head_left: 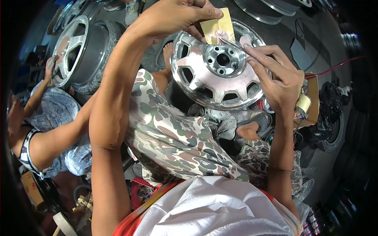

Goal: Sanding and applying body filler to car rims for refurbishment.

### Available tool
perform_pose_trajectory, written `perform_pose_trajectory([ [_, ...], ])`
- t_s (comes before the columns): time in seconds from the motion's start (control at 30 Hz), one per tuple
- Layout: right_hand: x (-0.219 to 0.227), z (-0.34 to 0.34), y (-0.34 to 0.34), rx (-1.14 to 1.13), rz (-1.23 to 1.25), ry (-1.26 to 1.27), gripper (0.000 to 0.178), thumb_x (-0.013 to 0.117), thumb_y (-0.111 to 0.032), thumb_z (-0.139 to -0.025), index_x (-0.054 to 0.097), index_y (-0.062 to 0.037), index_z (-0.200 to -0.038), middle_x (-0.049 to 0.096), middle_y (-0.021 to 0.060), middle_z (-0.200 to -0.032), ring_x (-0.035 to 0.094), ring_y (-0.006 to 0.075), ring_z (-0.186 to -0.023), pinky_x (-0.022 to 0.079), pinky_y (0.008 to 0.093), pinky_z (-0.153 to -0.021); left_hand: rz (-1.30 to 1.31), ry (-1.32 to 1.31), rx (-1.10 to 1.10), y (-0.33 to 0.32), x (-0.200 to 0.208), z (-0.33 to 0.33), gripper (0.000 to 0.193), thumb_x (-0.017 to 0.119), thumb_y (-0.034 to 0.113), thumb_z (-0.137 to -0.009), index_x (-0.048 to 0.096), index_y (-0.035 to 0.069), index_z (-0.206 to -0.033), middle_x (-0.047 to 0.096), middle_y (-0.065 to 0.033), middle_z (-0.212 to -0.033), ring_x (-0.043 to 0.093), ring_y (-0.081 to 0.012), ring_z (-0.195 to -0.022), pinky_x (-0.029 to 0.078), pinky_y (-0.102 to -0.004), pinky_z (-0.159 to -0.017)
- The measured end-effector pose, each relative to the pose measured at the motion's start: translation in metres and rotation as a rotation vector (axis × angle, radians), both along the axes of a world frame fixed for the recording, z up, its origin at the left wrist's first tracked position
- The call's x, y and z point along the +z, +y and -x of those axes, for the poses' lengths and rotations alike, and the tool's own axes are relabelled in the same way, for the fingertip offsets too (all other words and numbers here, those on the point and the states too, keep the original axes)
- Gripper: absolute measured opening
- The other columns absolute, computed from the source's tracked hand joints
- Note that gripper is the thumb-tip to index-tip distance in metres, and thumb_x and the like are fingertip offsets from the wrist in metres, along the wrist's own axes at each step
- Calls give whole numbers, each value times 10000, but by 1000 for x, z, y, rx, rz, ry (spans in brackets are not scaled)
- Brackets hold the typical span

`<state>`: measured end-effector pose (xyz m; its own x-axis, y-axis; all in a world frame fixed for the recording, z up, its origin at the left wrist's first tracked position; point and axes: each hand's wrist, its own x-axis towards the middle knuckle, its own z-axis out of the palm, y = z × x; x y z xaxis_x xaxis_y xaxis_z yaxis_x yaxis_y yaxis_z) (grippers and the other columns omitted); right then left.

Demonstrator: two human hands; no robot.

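My left hand (199, 15) pinches a yellow square card (216, 24) above the far part of a wheel rim. A smear of pale pink putty (221, 35) sits on the card's lower part. My right hand (275, 72) has thumb and fingers closed on a thin putty spreader (230, 42), its tip at the putty; much of it is hidden by my fingers. Below both hands, the silver alloy wheel rim (236, 83) lies tilted toward me, with dull pinkish patches over its face between the window openings.
At the left, another person (51, 129) handles a second rim (80, 49) beside a tyre (110, 39). A cardboard box (314, 94) with a tape roll (303, 103) stands right of my arm, near a black bag (330, 106). A red cable (334, 66) runs right; more rims (260, 13) lie beyond.
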<state>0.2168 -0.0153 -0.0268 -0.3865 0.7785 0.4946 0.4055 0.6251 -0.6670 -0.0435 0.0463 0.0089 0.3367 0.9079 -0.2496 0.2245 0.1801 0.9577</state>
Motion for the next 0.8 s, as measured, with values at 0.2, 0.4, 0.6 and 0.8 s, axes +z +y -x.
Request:
perform_pose_trajectory([
  [0.2, -8, 5, -2, -31, 27, 31, 276, 745, 22, -838, 784, -52, -1101, 736, 94, -950, 694, 171, -873, 546, 295, -780, 0, 10, -18, -2, 3, -1, 235, 654, 194, -1008, 677, -13, -900, 646, -22, -750, 626, -86, -645, 586, -246, -581],
  [0.4, -23, 6, -1, -6, 104, 121, 263, 726, 19, -868, 779, -52, -1115, 731, 90, -934, 686, 164, -869, 536, 282, -781, -5, -28, -8, -1, -1, -4, 239, 646, 187, -1013, 689, -29, -922, 679, -40, -773, 647, -91, -649, 588, -237, -584],
  [0.6, -37, 5, -1, 83, 301, 224, 254, 720, 24, -881, 769, -27, -1125, 726, 77, -942, 668, 139, -887, 527, 279, -791, 39, -27, 36, 3, -8, 0, 224, 645, 174, -1012, 702, -37, -961, 699, -58, -800, 669, -112, -655, 593, -246, -593],
  [0.8, -106, 15, 30, -24, 547, 190, 229, 721, -89, -913, 768, -37, -1132, 731, 75, -938, 652, 134, -862, 507, 269, -765, -273, -45, 263, 2, 2, 4, 231, 636, 175, -1018, 686, -48, -985, 727, -77, -867, 699, -116, -736, 579, -239, -609],
])
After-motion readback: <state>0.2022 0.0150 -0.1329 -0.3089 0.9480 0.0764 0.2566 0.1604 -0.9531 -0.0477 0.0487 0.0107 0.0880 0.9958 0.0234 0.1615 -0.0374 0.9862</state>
